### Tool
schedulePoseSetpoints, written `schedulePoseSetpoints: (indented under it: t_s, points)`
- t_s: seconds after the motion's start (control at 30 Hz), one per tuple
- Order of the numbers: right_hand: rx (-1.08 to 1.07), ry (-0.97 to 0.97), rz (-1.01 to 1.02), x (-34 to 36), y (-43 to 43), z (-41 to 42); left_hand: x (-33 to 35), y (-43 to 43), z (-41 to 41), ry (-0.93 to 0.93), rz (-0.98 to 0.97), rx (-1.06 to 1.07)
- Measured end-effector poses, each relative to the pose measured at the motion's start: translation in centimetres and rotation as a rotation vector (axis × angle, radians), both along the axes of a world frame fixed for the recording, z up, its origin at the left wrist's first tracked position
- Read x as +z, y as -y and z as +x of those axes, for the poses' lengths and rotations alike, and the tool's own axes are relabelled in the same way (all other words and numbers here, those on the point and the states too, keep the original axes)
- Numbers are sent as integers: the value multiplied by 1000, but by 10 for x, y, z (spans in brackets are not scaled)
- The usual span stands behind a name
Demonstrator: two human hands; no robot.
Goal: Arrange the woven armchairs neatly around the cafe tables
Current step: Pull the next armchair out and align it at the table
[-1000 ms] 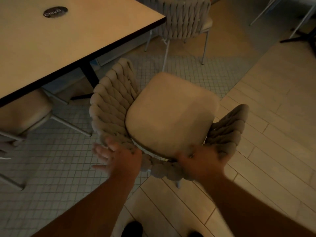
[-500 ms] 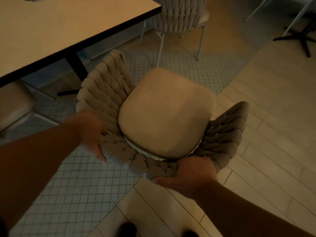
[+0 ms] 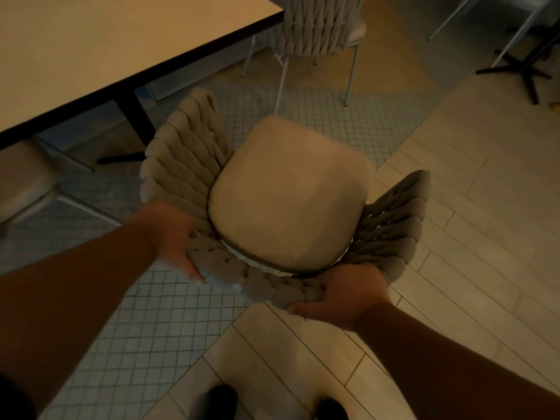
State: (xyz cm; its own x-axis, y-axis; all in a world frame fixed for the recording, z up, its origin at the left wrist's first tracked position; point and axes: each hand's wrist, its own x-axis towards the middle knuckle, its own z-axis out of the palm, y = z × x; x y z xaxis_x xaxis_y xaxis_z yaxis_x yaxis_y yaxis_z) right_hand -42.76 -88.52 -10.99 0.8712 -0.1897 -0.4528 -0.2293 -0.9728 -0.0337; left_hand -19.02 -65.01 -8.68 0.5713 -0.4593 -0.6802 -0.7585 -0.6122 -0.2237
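A woven armchair (image 3: 291,195) with a beige seat cushion stands just in front of me, its braided back curving toward me. My left hand (image 3: 171,237) grips the left side of the woven back. My right hand (image 3: 345,294) holds the back's rim from below on the right. The cafe table (image 3: 115,47) with a dark edge and black post lies to the upper left. A second woven armchair (image 3: 318,25) stands beyond the table's corner, its back facing me.
Another chair's seat (image 3: 21,180) is tucked under the table at the left. A black cross-shaped table base (image 3: 521,68) and thin metal legs sit at the upper right. The floor is small grid tile on the left and wood-look planks on the right. My shoes (image 3: 218,401) show at the bottom.
My left hand went from open beside the chair to gripping its woven back. My right hand kept its hold, and the chair shifted slightly against the floor.
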Motion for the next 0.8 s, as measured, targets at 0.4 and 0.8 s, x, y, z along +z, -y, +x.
schedulePoseSetpoints:
  t_s: [0.4,0.8]
  points:
    - [92,-14,-99,-8,87,-3,-25,18,-79,-37,-282,199]
    - [273,-209,-259,21,143,4,-65,52,-144,62,-486,215]
